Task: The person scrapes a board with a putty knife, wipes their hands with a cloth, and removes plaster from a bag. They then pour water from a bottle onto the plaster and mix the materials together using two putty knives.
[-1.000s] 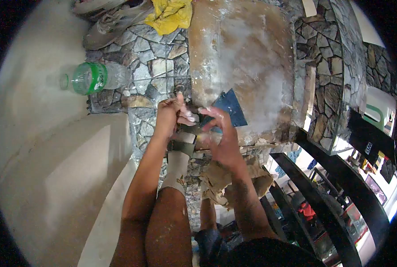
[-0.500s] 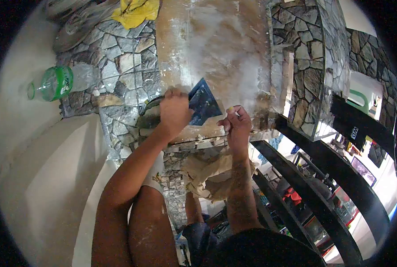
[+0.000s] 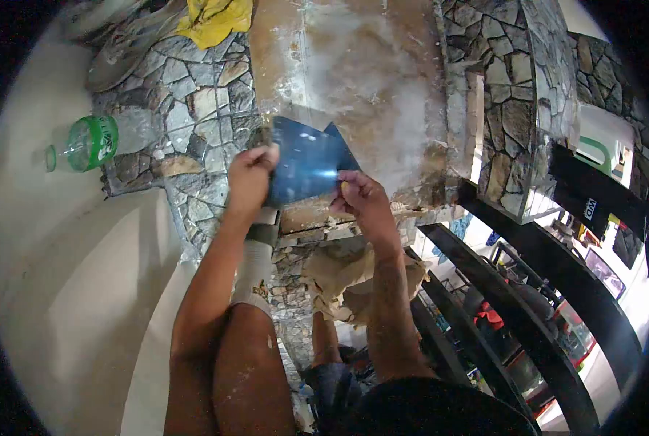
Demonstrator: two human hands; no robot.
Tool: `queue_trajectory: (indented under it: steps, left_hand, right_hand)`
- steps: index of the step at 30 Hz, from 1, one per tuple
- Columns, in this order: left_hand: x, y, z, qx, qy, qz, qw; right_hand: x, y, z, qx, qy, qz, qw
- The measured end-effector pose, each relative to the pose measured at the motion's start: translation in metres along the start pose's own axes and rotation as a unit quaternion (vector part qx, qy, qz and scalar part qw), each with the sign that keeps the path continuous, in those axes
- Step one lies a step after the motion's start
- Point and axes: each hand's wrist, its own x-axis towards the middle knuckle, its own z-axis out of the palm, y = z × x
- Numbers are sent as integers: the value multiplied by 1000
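Observation:
Between my hands a dark blue, shiny sheet [image 3: 304, 161] is stretched above the lower part of a brown board smeared with white [image 3: 375, 80]. My left hand [image 3: 251, 178] pinches the sheet's left edge with thumb and fingers. The fingers of my right hand [image 3: 362, 200] are closed on its right edge. A darker pointed corner [image 3: 345, 149] shows behind the sheet at the right; whether it is part of the same sheet I cannot tell. The sheet is slightly blurred.
A clear bottle with a green label [image 3: 95, 144] lies on stone-patterned tiles [image 3: 193, 131] at the left. Yellow cloth [image 3: 215, 22] rests at the top. Crumpled brown paper [image 3: 350, 283] is below the board's edge. Black slats [image 3: 513, 305] run down the right.
The dark sheet has come up and spread out flat. My left hand has moved left and down with its edge; my right hand has moved left and closed on the other side.

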Motion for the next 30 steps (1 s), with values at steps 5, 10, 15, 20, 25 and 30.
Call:
queue_trajectory:
  steps: [5, 10, 15, 20, 25, 30]
  left_hand:
    - [9, 5, -43, 133, 142, 56, 979]
    - [-1, 16, -37, -62, 85, 34, 994]
    - [-11, 9, -29, -107, 54, -31, 992]
    - [-26, -21, -11, -127, -13, -35, 991]
    - [-35, -20, -5, 118, -50, 47, 991]
    - [-36, -24, -5, 238, 4, 183, 954]
  right_hand:
    - [20, 7, -3, -491, 243, -161, 821]
    - [45, 9, 18, -654, 310, -152, 673]
    - [47, 10, 23, -655, 335, -125, 666]
    - [53, 13, 21, -665, 343, -131, 650]
    - [50, 4, 22, -661, 312, -116, 673]
    - [47, -9, -8, -484, 198, -143, 840]
